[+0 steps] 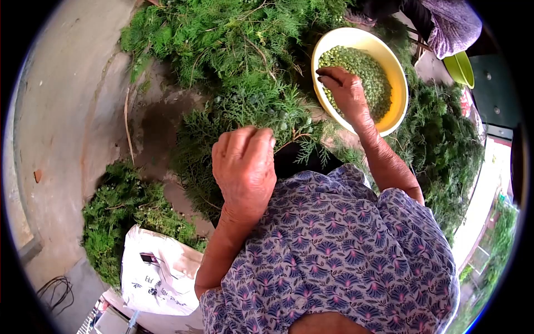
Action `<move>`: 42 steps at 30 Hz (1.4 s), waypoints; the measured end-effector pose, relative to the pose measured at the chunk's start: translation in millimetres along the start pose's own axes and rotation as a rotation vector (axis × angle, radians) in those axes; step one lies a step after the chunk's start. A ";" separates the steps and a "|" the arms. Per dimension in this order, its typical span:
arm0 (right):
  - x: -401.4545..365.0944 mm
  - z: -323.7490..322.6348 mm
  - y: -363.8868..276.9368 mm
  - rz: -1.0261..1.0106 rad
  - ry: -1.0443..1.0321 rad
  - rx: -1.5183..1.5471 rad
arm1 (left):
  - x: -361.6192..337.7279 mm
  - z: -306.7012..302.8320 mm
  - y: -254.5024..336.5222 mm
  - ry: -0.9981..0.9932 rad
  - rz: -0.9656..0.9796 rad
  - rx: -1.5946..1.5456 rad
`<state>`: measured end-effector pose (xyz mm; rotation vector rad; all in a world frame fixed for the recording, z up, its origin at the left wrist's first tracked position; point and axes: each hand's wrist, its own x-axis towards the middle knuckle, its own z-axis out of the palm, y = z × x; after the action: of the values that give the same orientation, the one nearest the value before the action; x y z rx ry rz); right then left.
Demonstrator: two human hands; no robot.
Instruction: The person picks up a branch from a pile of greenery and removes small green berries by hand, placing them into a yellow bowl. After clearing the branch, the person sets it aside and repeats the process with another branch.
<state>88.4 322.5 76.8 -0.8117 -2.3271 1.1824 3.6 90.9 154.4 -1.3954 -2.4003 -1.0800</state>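
My left hand is closed, its fingers curled down on an evergreen branch with flat, scaly leaves and small green cones. The fingertips and the gripped part are hidden below the knuckles. My right hand reaches over a yellow plastic basin. Its thumb and forefinger are slightly apart near the left rim, and nothing shows between them. A heap of small round green cones lies in the basin.
Cut evergreen branches are piled ahead, with more at right and lower left. A white sack carries a small dark device. Another person's patterned sleeve shows at upper right, near a green bowl.
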 end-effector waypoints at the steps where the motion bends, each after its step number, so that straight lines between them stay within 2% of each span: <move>1: -2.7 -0.8 -5.3 0.029 -0.015 0.005 | 1.1 2.2 1.3 -0.025 0.046 0.041; 3: -6.8 0.7 -12.8 0.014 -0.033 0.059 | 8.4 8.3 1.3 -0.040 0.077 0.084; 5: -10.7 2.4 -17.0 0.041 -0.022 0.144 | 18.6 6.6 5.5 -0.123 0.159 0.262; 6: -12.0 1.5 -17.8 0.025 -0.013 0.163 | 17.4 7.0 8.1 -0.177 0.170 0.237; 9: -15.1 -5.9 -25.1 0.055 -0.025 0.192 | 1.7 21.8 12.1 -0.301 0.080 0.114; 13: -18.6 -6.6 -24.3 0.080 -0.056 0.219 | -4.8 40.1 13.4 -0.394 -0.020 0.176; 15: -21.0 -7.7 -24.3 0.043 -0.054 0.190 | -5.6 44.8 13.7 -0.382 -0.053 0.163; 19: -25.6 -5.7 -35.9 0.101 -0.104 0.233 | -12.9 41.0 4.5 -0.253 -0.139 0.017; 21: -24.8 -8.3 -35.8 0.215 -0.163 0.395 | -16.1 43.1 0.5 -0.056 -0.227 -0.331; 23: -27.4 -11.2 -46.9 0.238 -0.179 0.446 | -15.3 34.5 -0.2 -0.128 -0.440 -0.636; 25: -29.6 -10.5 -59.7 0.256 -0.179 0.630 | -19.7 33.3 -10.3 -0.183 -0.512 -0.680; 27: -31.8 -11.0 -65.8 0.230 -0.227 0.664 | -17.1 28.5 -6.5 -0.177 -0.535 -0.692; 30: -35.9 -13.0 -79.8 0.143 -0.376 0.632 | -18.0 26.7 -5.3 -0.168 -0.543 -0.715; 31: -37.7 -6.4 -75.5 -0.016 -0.356 0.645 | -18.6 27.2 -5.4 -0.164 -0.528 -0.725; 33: -38.9 -8.1 -82.2 -0.058 -0.442 0.559 | -17.3 26.2 -1.1 -0.160 -0.538 -0.746; 35: -37.4 -0.5 -75.4 -0.259 -0.457 0.485 | -17.3 26.2 0.1 -0.156 -0.545 -0.766; 38: -41.1 3.0 -78.4 -0.253 -0.420 0.438 | -18.7 27.6 -1.2 -0.162 -0.599 -0.771; 41: -45.0 4.3 -79.1 -0.159 -0.365 0.418 | -15.7 27.8 0.3 -0.123 -0.521 -0.751; 42: -45.5 2.6 -82.1 0.049 -0.413 0.537 | -13.7 27.1 0.8 -0.127 -0.527 -0.782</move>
<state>95.2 252.4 138.9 -0.4617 -2.1088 2.0318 17.4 99.5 128.8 -0.9899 -2.6294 -2.3073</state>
